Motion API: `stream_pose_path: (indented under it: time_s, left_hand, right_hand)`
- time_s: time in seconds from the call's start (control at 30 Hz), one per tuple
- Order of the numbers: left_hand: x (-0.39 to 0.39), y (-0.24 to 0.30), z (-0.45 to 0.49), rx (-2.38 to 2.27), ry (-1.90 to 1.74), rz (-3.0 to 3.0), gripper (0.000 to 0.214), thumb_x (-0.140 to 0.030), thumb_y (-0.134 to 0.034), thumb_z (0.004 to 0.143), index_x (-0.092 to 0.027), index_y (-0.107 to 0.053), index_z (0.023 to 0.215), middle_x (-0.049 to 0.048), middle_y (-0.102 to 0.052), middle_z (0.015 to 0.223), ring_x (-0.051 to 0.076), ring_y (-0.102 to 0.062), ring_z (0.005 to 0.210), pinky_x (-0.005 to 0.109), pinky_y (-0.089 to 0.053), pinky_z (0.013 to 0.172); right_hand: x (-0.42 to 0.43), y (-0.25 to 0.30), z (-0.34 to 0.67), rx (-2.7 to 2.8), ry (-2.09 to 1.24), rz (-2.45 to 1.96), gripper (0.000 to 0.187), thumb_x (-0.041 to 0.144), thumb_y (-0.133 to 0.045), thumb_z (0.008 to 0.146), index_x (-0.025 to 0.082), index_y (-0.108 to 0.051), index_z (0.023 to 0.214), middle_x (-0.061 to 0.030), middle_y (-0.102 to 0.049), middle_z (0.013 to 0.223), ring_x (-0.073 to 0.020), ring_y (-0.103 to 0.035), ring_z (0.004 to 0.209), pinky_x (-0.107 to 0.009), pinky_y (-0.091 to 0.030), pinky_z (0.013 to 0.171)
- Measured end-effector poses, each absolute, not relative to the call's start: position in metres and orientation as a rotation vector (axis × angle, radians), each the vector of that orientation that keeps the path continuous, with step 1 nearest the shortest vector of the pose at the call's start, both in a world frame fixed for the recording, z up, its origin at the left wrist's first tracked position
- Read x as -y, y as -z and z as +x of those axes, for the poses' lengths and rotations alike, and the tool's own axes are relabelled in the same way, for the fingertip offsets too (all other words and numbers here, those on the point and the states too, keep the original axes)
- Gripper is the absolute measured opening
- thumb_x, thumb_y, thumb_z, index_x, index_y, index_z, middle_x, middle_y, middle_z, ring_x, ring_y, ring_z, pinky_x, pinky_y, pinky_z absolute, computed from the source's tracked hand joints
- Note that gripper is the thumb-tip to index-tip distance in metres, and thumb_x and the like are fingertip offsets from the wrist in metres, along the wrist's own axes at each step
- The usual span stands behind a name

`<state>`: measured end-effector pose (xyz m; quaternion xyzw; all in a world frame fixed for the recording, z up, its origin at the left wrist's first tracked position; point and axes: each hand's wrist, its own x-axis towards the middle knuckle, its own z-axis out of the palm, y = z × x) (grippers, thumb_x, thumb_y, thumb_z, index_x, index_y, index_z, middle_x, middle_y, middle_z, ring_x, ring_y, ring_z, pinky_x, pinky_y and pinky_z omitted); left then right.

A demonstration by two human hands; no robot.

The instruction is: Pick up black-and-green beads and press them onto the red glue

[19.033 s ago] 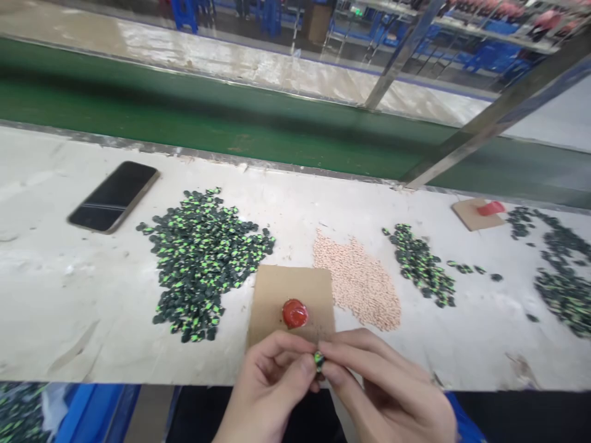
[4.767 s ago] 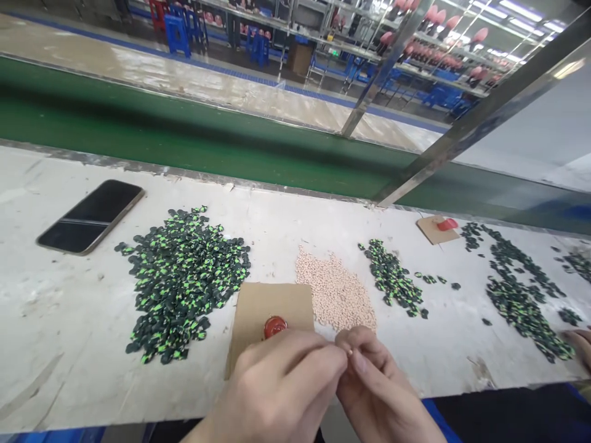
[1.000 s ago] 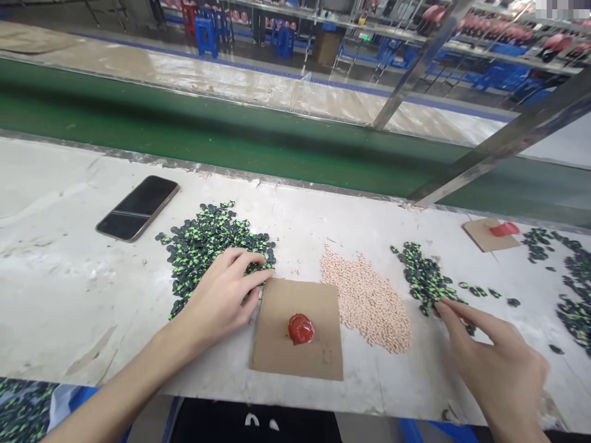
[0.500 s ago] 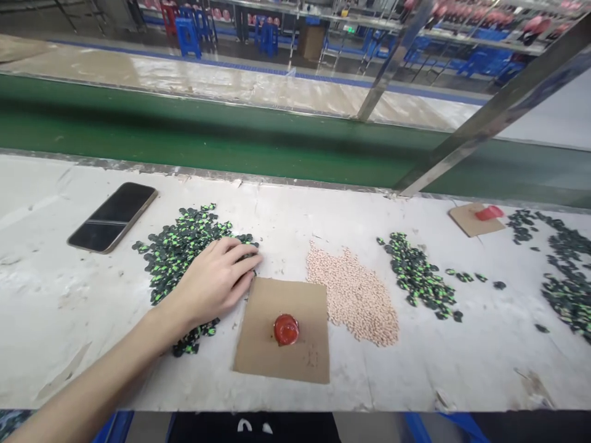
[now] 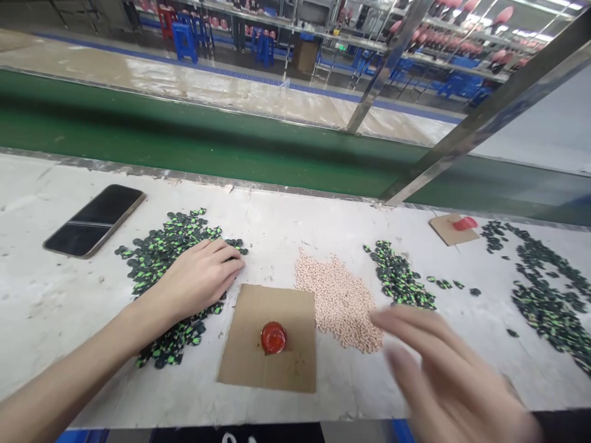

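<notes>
My left hand (image 5: 201, 280) rests palm down on the right side of a pile of small black-and-green pieces (image 5: 159, 252). Its fingers lie loosely side by side over the pieces, and the underside of the hand is hidden. My right hand (image 5: 455, 375), blurred by motion, hovers at the lower right with thumb and fingers apart and nothing seen between them. Its fingertips are near the right edge of a heap of tiny pale pink pieces (image 5: 339, 301). Between the hands lies a cardboard square (image 5: 244, 363) bearing a round red blob or cap (image 5: 274, 338), glossy and wet-looking.
A phone (image 5: 95, 220) lies at the left. Another black-and-green pile (image 5: 399, 277) is right of the pink heap, with more dark pieces (image 5: 549, 314) farther right. A smaller cardboard piece (image 5: 446, 231) carries a red cap (image 5: 465, 223). Behind runs a green belt (image 5: 194, 144), crossed by a metal post (image 5: 443, 147).
My right hand has come into view from the lower right. My left hand stays on the black-and-green pile, its fingers drawn closer together. The whole view has shifted slightly to the right.
</notes>
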<state>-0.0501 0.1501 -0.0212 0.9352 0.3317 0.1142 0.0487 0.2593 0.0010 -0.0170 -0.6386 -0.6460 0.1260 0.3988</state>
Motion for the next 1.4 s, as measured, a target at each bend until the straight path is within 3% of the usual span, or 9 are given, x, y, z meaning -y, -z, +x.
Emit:
stream_pose_path:
  time_s: [0.2, 0.37, 0.53, 0.67, 0.83, 0.93, 1.03, 1.17, 1.4]
  left_hand:
    - [-0.152, 0.016, -0.049, -1.099, -0.34, 2.687, 0.035, -0.018, -0.041, 0.098, -0.017, -0.075, 0.09, 0.0159, -0.079, 0.1, 0.034, -0.068, 0.095, 0.05, -0.052, 0.084]
    - [-0.143, 0.004, -0.048, -1.192, -0.515, 2.382, 0.019, -0.024, -0.051, 0.096, -0.02, -0.069, 0.09, 0.0107, -0.078, 0.098, 0.03, -0.069, 0.094, 0.049, -0.054, 0.088]
    - [-0.127, -0.002, -0.049, -1.273, -0.746, 1.951, 0.018, -0.031, -0.051, 0.097, -0.021, -0.066, 0.1, 0.0071, -0.078, 0.094, 0.023, -0.074, 0.085, 0.037, -0.063, 0.076]
    - [-0.118, -0.002, -0.054, -1.293, -0.85, 1.665, 0.02, -0.032, -0.055, 0.095, -0.021, -0.072, 0.096, 0.0082, -0.081, 0.087, 0.023, -0.078, 0.077, 0.035, -0.065, 0.069]
    - [-0.087, -0.011, -0.042, -1.283, -0.989, 1.43, 0.011, -0.034, -0.078, 0.083, -0.024, -0.076, 0.08, 0.0024, -0.081, 0.074, 0.02, -0.077, 0.065, 0.026, -0.063, 0.057]
    - [-0.055, -0.016, -0.021, -1.16, -1.033, 1.468, 0.013, -0.025, -0.069, 0.092, -0.03, -0.081, 0.09, -0.002, -0.08, 0.073, 0.017, -0.075, 0.063, 0.024, -0.064, 0.06]
    - [-0.027, -0.012, 0.002, -1.058, -1.091, 1.553, 0.019, -0.015, -0.063, 0.095, -0.027, -0.078, 0.094, -0.0001, -0.08, 0.079, 0.017, -0.075, 0.067, 0.025, -0.063, 0.062]
    - [-0.009, -0.001, 0.018, -0.984, -1.207, 1.588, 0.023, -0.005, -0.063, 0.093, -0.025, -0.074, 0.096, 0.004, -0.078, 0.091, 0.017, -0.074, 0.076, 0.026, -0.063, 0.069]
    - [-0.008, 0.001, 0.012, -0.962, -1.175, 1.531, 0.024, -0.003, -0.064, 0.091, -0.024, -0.073, 0.093, 0.0006, -0.078, 0.086, 0.014, -0.073, 0.074, 0.021, -0.059, 0.071]
  right_hand:
    - [-0.026, 0.045, 0.245, 2.011, -0.023, -1.629, 0.026, 0.024, -0.055, 0.101, 0.022, -0.076, 0.115, -0.013, -0.078, 0.111, -0.0318, -0.069, 0.099, -0.051, -0.059, 0.082]
    - [-0.033, 0.058, 0.246, 1.949, -0.006, -1.619, 0.028, 0.016, -0.051, 0.1, 0.024, -0.079, 0.1, -0.0103, -0.078, 0.093, -0.0274, -0.07, 0.085, -0.044, -0.059, 0.073]
    - [-0.041, 0.055, 0.247, 1.866, -0.034, -1.576, 0.027, 0.017, -0.054, 0.095, 0.024, -0.079, 0.088, -0.0095, -0.079, 0.085, -0.0274, -0.071, 0.077, -0.044, -0.059, 0.069]
    - [-0.041, 0.043, 0.245, 1.743, -0.069, -1.596, 0.023, 0.021, -0.058, 0.092, 0.025, -0.077, 0.081, -0.0089, -0.08, 0.082, -0.0277, -0.073, 0.076, -0.044, -0.06, 0.07]
    - [-0.017, 0.017, 0.23, 1.493, -0.374, -1.6, 0.013, 0.028, -0.067, 0.094, 0.025, -0.076, 0.085, -0.0049, -0.079, 0.078, -0.0213, -0.075, 0.067, -0.031, -0.062, 0.057]
    - [0.001, 0.009, 0.213, 1.116, -0.888, -1.401, 0.007, 0.034, -0.077, 0.089, 0.028, -0.078, 0.086, -0.0023, -0.077, 0.075, -0.0186, -0.073, 0.066, -0.028, -0.063, 0.06]
    - [0.013, 0.009, 0.198, 0.985, -1.156, -1.232, 0.003, 0.034, -0.079, 0.089, 0.031, -0.079, 0.088, -0.0025, -0.075, 0.076, -0.0186, -0.072, 0.068, -0.028, -0.064, 0.063]
    - [0.018, 0.011, 0.186, 1.013, -1.196, -1.163, 0.003, 0.029, -0.078, 0.09, 0.032, -0.079, 0.091, -0.0026, -0.078, 0.079, -0.0184, -0.074, 0.069, -0.027, -0.066, 0.062]
    - [0.017, -0.001, 0.18, 1.228, -0.965, -1.222, 0.032, 0.006, -0.076, 0.086, 0.035, -0.081, 0.096, 0.0, -0.081, 0.084, -0.0182, -0.079, 0.075, -0.023, -0.068, 0.066]
